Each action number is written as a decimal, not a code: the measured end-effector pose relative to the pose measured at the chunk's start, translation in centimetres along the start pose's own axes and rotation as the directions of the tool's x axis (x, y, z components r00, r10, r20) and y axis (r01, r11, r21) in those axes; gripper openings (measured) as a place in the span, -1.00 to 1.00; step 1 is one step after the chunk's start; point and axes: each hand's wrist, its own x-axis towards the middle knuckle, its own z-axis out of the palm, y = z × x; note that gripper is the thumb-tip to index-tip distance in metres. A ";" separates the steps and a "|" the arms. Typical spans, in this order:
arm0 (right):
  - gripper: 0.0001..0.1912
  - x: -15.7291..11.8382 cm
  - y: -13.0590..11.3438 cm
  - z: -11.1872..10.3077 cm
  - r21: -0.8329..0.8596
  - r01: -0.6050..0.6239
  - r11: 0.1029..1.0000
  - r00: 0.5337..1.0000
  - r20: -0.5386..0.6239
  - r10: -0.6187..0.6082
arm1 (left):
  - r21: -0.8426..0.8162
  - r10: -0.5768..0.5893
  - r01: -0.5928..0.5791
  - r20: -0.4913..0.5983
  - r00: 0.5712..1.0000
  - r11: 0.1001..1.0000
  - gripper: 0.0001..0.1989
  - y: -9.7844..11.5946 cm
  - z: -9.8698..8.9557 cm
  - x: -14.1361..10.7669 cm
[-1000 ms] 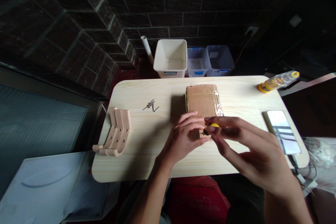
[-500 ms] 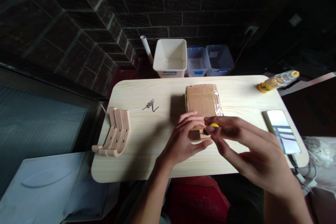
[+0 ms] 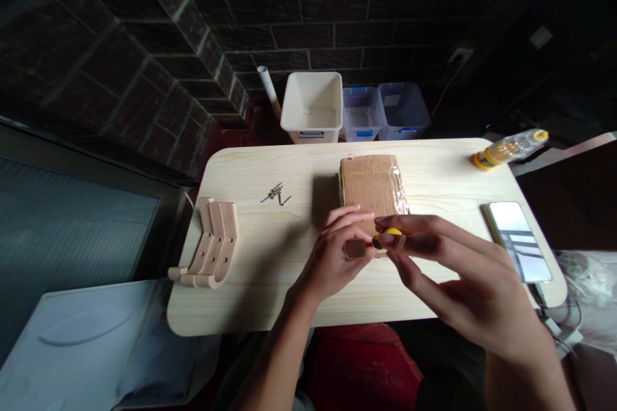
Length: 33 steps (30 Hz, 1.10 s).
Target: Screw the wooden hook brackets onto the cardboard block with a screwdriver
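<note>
A brown cardboard box (image 3: pixel 370 183) lies on the pale wooden table. At its near edge is a small wooden piece (image 3: pixel 356 249), partly hidden by my left hand (image 3: pixel 332 257), whose thumb and forefinger close near a yellow and black screwdriver (image 3: pixel 393 231). What the left fingertips pinch is too small to make out. My right hand (image 3: pixel 453 270) grips the screwdriver's handle between thumb and fingers, over the near end of the box. Several dark screws (image 3: pixel 276 192) lie loose to the left. Curved wooden pieces with holes (image 3: pixel 216 241) stand side by side near the left edge.
A phone (image 3: pixel 518 237) lies at the right, with cables below it. A clear bottle-shaped case with yellow ends (image 3: pixel 511 149) is at the back right corner. Behind the table stand a cream bin (image 3: pixel 312 103), two clear boxes (image 3: pixel 361 112) and a white tube (image 3: pixel 268 90).
My left thumb has moved up from in front of the wooden piece to beside the screwdriver, closing toward the forefinger. The right hand has barely moved and keeps its grip.
</note>
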 end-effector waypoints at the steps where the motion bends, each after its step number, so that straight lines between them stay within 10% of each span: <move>1: -0.64 0.0 0.0 0.0 -0.001 0.000 1.000 1.000 0.001 0.000 | -0.003 -0.001 0.001 0.003 1.000 1.000 -0.87 0.0 0.0 0.0; 33: -0.57 -0.1 -0.3 -0.6 -0.153 0.003 0.988 0.999 0.033 0.002 | -0.001 -0.007 0.007 0.030 1.000 1.000 -0.86 0.0 -0.3 0.1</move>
